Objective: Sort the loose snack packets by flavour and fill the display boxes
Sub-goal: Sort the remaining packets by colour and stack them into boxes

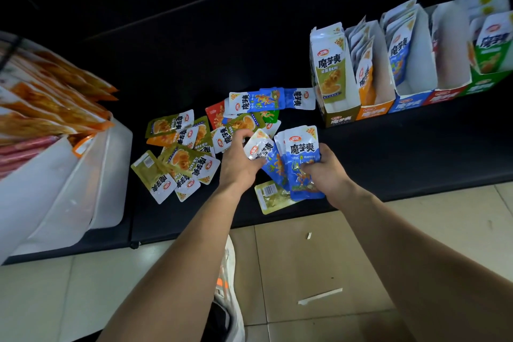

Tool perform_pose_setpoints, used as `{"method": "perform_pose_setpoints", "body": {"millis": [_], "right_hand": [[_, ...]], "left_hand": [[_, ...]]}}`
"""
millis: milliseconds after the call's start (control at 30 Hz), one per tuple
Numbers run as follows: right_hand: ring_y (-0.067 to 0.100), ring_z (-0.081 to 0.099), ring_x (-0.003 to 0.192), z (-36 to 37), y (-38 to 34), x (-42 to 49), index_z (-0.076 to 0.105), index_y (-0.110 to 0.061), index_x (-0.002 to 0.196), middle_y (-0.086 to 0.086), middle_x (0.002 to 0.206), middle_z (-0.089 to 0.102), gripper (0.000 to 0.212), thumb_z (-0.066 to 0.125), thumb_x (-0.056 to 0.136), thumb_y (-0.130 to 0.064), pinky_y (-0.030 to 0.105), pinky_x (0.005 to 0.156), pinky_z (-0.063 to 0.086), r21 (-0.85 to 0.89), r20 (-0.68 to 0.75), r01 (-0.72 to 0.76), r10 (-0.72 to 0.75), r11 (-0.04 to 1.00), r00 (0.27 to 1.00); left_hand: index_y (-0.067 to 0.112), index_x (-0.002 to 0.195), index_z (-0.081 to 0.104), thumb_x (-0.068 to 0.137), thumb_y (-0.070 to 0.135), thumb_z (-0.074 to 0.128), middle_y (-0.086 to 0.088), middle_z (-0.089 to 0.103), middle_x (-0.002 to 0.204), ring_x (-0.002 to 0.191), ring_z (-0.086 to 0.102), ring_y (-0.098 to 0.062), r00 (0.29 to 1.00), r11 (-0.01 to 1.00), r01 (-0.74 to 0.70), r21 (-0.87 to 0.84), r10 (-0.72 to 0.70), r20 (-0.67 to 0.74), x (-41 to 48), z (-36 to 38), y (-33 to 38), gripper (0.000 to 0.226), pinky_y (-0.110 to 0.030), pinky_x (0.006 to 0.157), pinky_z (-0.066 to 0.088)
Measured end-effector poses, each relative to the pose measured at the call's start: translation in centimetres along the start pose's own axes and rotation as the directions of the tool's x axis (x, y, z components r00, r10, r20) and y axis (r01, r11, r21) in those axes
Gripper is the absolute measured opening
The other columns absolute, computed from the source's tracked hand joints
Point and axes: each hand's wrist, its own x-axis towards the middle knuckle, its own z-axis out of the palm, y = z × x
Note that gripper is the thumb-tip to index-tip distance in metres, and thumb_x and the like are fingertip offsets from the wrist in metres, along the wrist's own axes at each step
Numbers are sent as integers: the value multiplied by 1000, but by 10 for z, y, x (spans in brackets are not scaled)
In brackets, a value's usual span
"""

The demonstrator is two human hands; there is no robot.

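Observation:
Loose snack packets (183, 155) in olive, orange, red and blue lie scattered on the black shelf (194, 69). My right hand (326, 171) grips a small stack of blue packets (301, 164) by their lower end, held upright above the shelf. My left hand (238, 160) holds another blue packet (259, 147) by its white top, pressed against that stack. Several display boxes stand in a row at the right: olive (331, 83), orange (372, 78), blue (408, 58), red (449, 50) and green (491, 47).
Two more blue packets (266, 100) lie at the far side of the pile. An olive packet (273, 197) lies face down near the shelf's front edge. White boxes of orange and red snack bags (55, 133) fill the left. Below is a tiled floor with paper scraps (319, 296).

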Motion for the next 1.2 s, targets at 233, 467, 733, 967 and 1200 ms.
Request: {"method": "perform_pose_setpoints", "body": {"millis": [233,467,733,967,1200], "right_hand": [[27,75,92,-17,-59,-45,63,-20,114,12,108,74,30,60,93,2,49,71,63,41,122,66,-71,997,990],[35,66,115,-44,-173,-151,57,-12,131,22,124,67,38,61,96,1,58,102,50,50,278,217,-222,975,935],[32,56,131,-82,-183,-254,52,-14,141,10,135,64,48,60,96,1,57,114,38,204,317,222,-279,953,907],[37,59,126,-73,-184,-256,43,-6,149,19,139,59,58,58,94,6,58,110,42,397,289,170,-299,902,909],[31,72,100,-62,-191,-232,70,-7,110,16,109,74,20,63,94,2,46,86,59,376,104,342,-407,861,908]], "left_hand": [[30,122,57,83,8,79,13,66,102,91,65,0,996,986,-42,-161,53,68,-18,-41,55,50,-22,75,55],[18,106,68,91,-4,67,-2,77,98,86,74,-14,947,845,91,-526,91,309,-87,-124,153,27,-23,66,58],[11,111,70,98,7,60,-9,78,101,92,75,-22,949,750,45,-659,174,264,-192,-175,203,16,-27,68,60],[18,113,65,102,16,57,-9,75,105,93,75,-28,991,664,21,-748,85,103,-208,-164,214,14,-39,72,62],[10,121,67,105,25,48,-9,74,116,107,72,-23,972,514,105,-851,129,198,-188,-148,227,29,-39,91,57]]}}
